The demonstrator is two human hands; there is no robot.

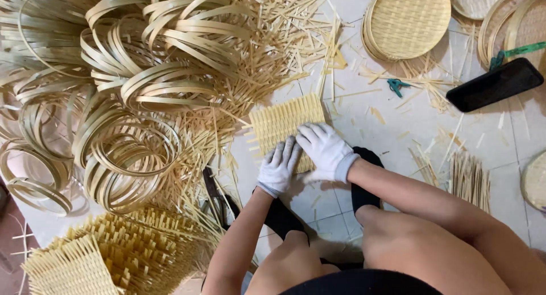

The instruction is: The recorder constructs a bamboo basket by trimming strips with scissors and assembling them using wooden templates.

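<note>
A small square mat of woven bamboo strips point(282, 123) lies flat on the white tiled floor. Both hands wear white gloves and press down on the mat's near edge. My left hand point(278, 166) rests on its lower left part with fingers spread. My right hand point(325, 151) lies beside it on the lower right part, fingers flat and pointing up-left. Neither hand grips anything. My bare knees and black slippers point(364, 181) show below the mat.
A big heap of bamboo hoops point(125, 102) fills the left. Stacked woven mats point(108, 255) sit at the bottom left. Round woven trays point(406, 22) lie at the top right, beside a black phone point(493, 84), a teal clip point(396, 86) and loose splints point(469, 178).
</note>
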